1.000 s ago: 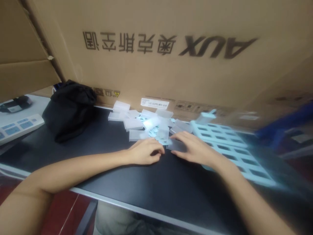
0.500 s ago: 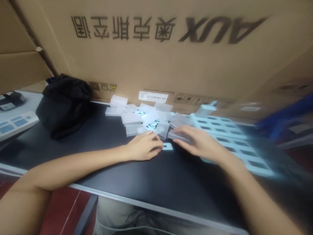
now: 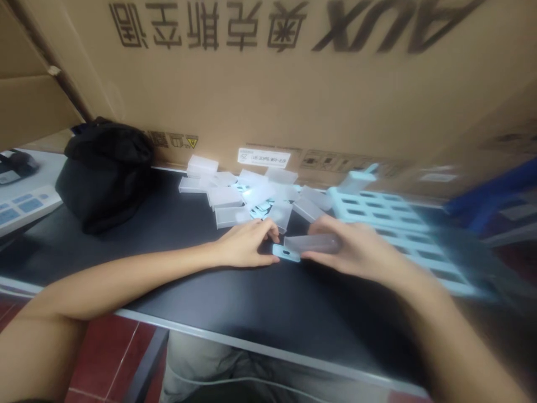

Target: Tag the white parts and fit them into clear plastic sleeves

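My left hand [image 3: 248, 244] is closed, thumb and curled fingers at the left end of a small light-blue slotted plate [image 3: 281, 254] low over the dark tabletop. My right hand [image 3: 350, 243] grips a clear plastic box [image 3: 310, 243] lengthwise between thumb and fingers. The box's left end is directly above the blue plate; whether the two touch I cannot tell. Behind both hands lies a loose heap of similar clear boxes [image 3: 229, 197], with several light-blue pieces [image 3: 260, 210] among them.
To the right is a light-blue rack [image 3: 377, 238] with rows of rectangular openings, and a clear box with a blue end [image 3: 356, 180] stands at its back left corner. A black bag [image 3: 107, 173] sits at left. A big cardboard carton [image 3: 268, 112] closes off the back of the table [image 3: 235, 313].
My right hand has picked up a clear box from the heap's right side and brought it above the blue plate. My left hand's fingers have opened slightly around the plate's end.
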`<state>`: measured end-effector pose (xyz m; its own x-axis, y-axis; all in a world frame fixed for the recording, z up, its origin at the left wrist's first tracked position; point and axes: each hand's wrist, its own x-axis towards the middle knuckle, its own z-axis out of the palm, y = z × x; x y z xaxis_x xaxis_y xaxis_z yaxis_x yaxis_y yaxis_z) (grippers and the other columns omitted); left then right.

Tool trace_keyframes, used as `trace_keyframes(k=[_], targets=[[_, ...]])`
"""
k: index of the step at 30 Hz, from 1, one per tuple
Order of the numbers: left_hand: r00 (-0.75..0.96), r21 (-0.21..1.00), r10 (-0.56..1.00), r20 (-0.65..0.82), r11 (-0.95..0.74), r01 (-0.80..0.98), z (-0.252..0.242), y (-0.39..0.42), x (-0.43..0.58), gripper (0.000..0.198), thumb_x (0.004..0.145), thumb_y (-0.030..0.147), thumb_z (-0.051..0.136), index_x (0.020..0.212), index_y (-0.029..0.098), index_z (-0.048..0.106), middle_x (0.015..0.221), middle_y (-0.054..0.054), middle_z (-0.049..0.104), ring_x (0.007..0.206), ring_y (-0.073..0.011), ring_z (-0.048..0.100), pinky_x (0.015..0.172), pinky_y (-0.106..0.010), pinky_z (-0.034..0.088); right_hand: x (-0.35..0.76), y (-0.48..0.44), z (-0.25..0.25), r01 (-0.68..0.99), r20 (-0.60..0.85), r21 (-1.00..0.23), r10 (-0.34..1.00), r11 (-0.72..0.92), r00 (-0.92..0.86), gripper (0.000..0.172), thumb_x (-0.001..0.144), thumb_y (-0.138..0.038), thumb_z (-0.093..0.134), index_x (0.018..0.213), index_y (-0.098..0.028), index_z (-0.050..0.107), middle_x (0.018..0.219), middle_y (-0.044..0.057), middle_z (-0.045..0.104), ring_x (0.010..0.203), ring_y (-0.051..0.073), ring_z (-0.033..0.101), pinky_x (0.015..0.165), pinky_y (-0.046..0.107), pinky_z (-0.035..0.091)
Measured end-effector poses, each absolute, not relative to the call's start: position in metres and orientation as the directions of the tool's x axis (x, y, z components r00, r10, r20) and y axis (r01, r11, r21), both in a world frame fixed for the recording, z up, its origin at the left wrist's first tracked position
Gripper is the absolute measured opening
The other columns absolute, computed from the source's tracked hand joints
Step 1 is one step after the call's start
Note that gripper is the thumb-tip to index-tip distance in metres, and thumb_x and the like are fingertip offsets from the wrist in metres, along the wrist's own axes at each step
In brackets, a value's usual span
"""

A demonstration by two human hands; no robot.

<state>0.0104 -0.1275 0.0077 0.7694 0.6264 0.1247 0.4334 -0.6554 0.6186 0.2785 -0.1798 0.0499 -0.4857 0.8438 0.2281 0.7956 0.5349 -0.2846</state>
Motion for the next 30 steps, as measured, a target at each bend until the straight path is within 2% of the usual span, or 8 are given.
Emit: trace_keyframes(k=[3,7,13,16,21,24,27,30], targets=[[0.77,0.634,0.625,0.126,-0.648,0.422,0.006,-0.127,0.011,0.041,0.085,0.036,0.079,0.112,0.024,0.051,0.118,-0.004,0.07,0.111,-0.0238,0.066,0.093,-0.037,0.053,0.267,-0.181,0.052,0.772,0.164,-0.312,0.832,0.553,-0.53,0.02,0.089,-0.035,0.072,0.101,-0.026,0.059,0.066,-0.005,0.066,0.055,0.015,0.063,0.053,0.024,0.04],[0.768,0.637,0.627,0.132,-0.648,0.419,0.004,-0.126,0.012,0.041,0.085,0.036,0.079,0.113,0.024,0.051,0.118,-0.005,0.069,0.108,-0.0237,0.067,0.089,-0.036,0.053,0.256,-0.18,0.051,0.761,0.182,-0.269,0.807,0.59,-0.561,0.019,0.092,-0.032,0.07,0.105,-0.024,0.059,0.071,-0.003,0.068,0.06,0.016,0.065,0.058,0.024,0.041],[0.766,0.642,0.62,0.17,-0.659,0.391,0.002,-0.124,0.011,0.039,0.087,0.043,0.076,0.11,0.023,0.051,0.11,-0.003,0.07,0.1,-0.022,0.068,0.08,-0.031,0.05,0.242,-0.177,0.044,0.773,0.187,-0.201,0.798,0.601,-0.572,0.026,0.095,-0.033,0.066,0.117,-0.024,0.057,0.096,0.005,0.076,0.077,0.022,0.072,0.063,0.027,0.044],[0.752,0.611,0.637,0.17,-0.666,0.427,0.0,-0.124,0.011,0.039,0.086,0.045,0.074,0.108,0.022,0.052,0.107,-0.003,0.069,0.095,-0.0223,0.068,0.074,-0.03,0.048,0.236,-0.177,0.041,0.759,0.187,-0.264,0.804,0.595,-0.565,0.028,0.096,-0.034,0.064,0.121,-0.024,0.054,0.103,0.007,0.077,0.085,0.024,0.074,0.068,0.029,0.048],[0.743,0.592,0.647,0.17,-0.67,0.448,-0.002,-0.123,0.012,0.039,0.086,0.047,0.073,0.107,0.023,0.053,0.106,-0.004,0.068,0.095,-0.0246,0.067,0.074,-0.032,0.048,0.229,-0.178,0.039,0.729,0.167,-0.395,0.824,0.559,-0.541,0.016,0.097,-0.033,0.06,0.107,-0.025,0.051,0.079,0.002,0.07,0.064,0.021,0.065,0.06,0.03,0.044],[0.744,0.583,0.646,0.172,-0.676,0.451,-0.002,-0.124,0.011,0.039,0.085,0.049,0.073,0.106,0.023,0.053,0.105,-0.004,0.068,0.096,-0.0255,0.067,0.074,-0.033,0.049,0.227,-0.18,0.036,0.719,0.162,-0.459,0.845,0.521,-0.509,0.015,0.097,-0.034,0.058,0.106,-0.024,0.051,0.077,0.0,0.067,0.062,0.02,0.062,0.059,0.03,0.043],[0.743,0.605,0.637,0.206,-0.68,0.415,-0.001,-0.125,0.008,0.037,0.085,0.045,0.072,0.108,0.023,0.053,0.108,-0.005,0.067,0.098,-0.0255,0.066,0.079,-0.036,0.051,0.228,-0.183,0.034,0.669,0.197,-0.566,0.867,0.482,-0.458,0.02,0.098,-0.04,0.057,0.108,-0.023,0.054,0.081,0.001,0.066,0.063,0.018,0.061,0.058,0.029,0.045],[0.69,0.649,0.634,0.348,-0.695,0.311,-0.002,-0.126,0.005,0.039,0.085,0.036,0.072,0.116,0.023,0.052,0.114,-0.006,0.066,0.104,-0.0248,0.066,0.088,-0.038,0.052,0.237,-0.184,0.038,0.59,0.255,-0.605,0.833,0.534,-0.491,0.019,0.096,-0.033,0.056,0.112,-0.023,0.057,0.098,0.005,0.069,0.075,0.019,0.064,0.065,0.03,0.051]])
